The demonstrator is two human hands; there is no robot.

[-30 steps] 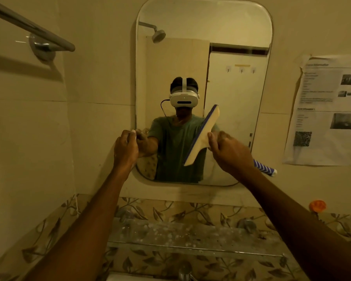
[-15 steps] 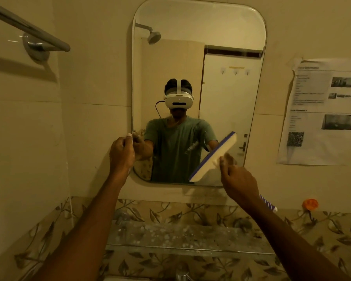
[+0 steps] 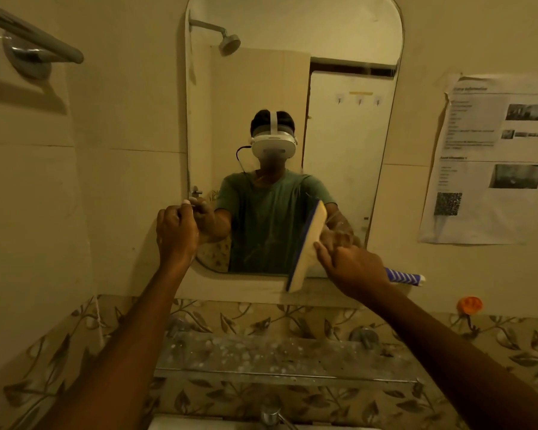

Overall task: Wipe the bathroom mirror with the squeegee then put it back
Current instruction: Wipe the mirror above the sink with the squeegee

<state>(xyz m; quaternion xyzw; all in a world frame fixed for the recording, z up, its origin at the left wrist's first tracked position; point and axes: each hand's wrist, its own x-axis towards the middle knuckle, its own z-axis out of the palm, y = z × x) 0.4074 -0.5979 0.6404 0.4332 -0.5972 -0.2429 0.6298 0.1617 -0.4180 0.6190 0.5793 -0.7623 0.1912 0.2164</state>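
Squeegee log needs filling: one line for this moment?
right hand grips squeegee | blade crosses mirror bottom edge | left hand curled at mirror's edge

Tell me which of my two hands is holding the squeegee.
The right hand grips the squeegee by its striped handle; the left hand is a bare fist at the lower left of the mirror.

We note the squeegee, cream head with blue blade, tilted near upright against the mirror, overlapping its bottom edge; striped handle points right.
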